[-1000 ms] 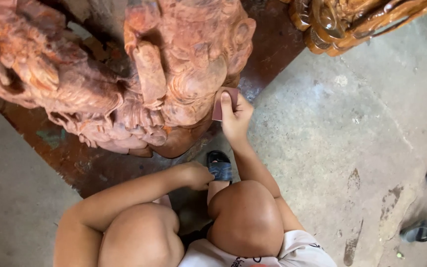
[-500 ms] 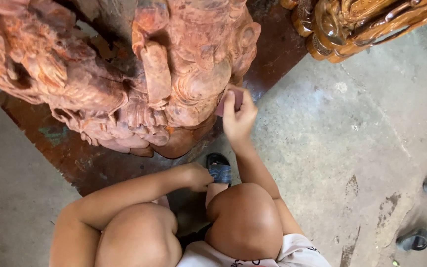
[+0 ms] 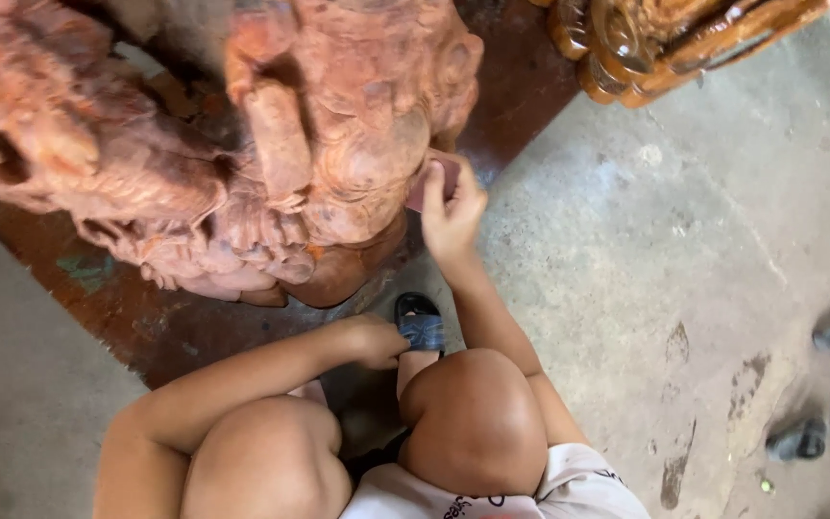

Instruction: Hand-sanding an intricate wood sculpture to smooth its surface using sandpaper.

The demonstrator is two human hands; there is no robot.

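Against the wooden carving point(image 3: 338, 154), right hand point(image 3: 451, 213) clamped on upright sandpaper point(image 3: 434, 178), left hand point(image 3: 372, 338) fisted

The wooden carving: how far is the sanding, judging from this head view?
Done: cannot tell; the whole carving looks matte and dusty. In hand: the right hand presses a reddish sanding sheet against the carving's right side, while the left hand rests near the sandal. Left: unclear; no area looks polished.
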